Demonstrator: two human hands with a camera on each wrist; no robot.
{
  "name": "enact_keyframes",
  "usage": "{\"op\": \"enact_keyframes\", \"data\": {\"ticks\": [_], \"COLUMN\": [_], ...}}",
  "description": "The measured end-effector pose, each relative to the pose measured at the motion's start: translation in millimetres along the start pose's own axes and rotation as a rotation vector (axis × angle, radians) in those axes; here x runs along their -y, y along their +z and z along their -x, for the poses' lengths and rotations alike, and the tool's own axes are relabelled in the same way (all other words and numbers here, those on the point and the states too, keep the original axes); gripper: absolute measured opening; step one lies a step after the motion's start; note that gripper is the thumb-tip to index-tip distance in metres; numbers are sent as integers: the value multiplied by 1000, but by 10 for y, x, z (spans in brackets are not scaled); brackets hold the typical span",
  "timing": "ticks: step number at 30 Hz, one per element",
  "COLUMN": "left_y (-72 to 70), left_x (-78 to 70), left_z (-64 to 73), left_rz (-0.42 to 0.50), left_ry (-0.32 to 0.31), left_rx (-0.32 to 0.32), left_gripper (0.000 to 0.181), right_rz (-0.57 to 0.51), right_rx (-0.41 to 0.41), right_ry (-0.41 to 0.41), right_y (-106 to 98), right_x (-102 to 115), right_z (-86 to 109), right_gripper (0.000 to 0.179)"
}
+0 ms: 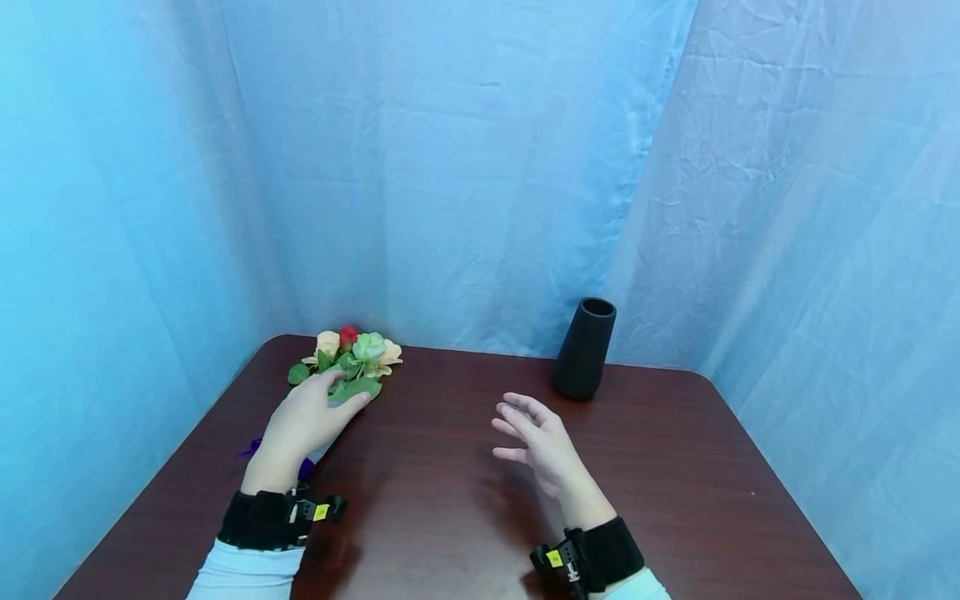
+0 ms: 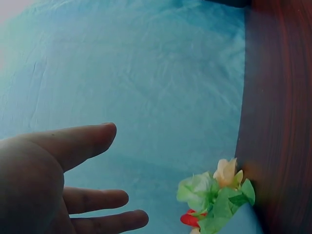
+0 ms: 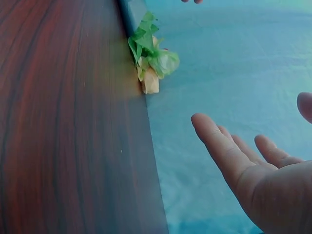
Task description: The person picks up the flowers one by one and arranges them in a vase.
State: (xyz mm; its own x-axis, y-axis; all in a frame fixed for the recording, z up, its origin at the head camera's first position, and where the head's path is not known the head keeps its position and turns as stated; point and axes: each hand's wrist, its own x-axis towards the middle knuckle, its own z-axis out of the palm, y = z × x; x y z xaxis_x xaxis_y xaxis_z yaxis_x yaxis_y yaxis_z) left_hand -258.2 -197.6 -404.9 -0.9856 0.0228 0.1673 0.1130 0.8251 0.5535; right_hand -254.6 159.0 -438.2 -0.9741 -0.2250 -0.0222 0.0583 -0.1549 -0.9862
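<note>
Before blue curtains [image 1: 465, 183], with nearer left hand [image 1: 303, 417] over flower bouquet [image 1: 360, 358], lengthwise toward one o'clock, right hand [image 1: 543, 446] farther off, both with fingers apart.

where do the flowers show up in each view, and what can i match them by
Head: flowers left of centre, just beyond the left hand.
Left wrist: flowers at lower right.
Right wrist: flowers near the top, around the middle.
Shared landmark: the dark reddish table edge against the blue curtain, crosswise in head, near upright in both wrist views.
</note>
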Motion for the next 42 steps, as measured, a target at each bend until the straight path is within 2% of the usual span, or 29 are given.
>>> {"op": "enact_keyframes", "data": {"ticks": [10, 19, 27, 38, 42], "left_y": [-91, -119, -170, -216, -218], "left_x": [123, 266, 432, 645, 701], "left_z": [19, 34, 44, 69, 70], "left_rz": [13, 38, -21, 3, 25], "left_ry": [-43, -100, -134, -226, -223], "left_rx": [45, 101, 116, 168, 210], "left_gripper": [86, 96, 97, 98, 95], "right_rz": [-22, -44, -72, -144, -159], "right_rx": [45, 73, 105, 148, 156], "right_ry": [28, 39, 62, 97, 123], "right_y": [163, 265, 375, 673, 794], "right_x": [-68, -134, -175, -290, -339], "right_z": [-73, -127, -176, -298, -331], "right_gripper": [57, 62, 61, 64, 63]}}
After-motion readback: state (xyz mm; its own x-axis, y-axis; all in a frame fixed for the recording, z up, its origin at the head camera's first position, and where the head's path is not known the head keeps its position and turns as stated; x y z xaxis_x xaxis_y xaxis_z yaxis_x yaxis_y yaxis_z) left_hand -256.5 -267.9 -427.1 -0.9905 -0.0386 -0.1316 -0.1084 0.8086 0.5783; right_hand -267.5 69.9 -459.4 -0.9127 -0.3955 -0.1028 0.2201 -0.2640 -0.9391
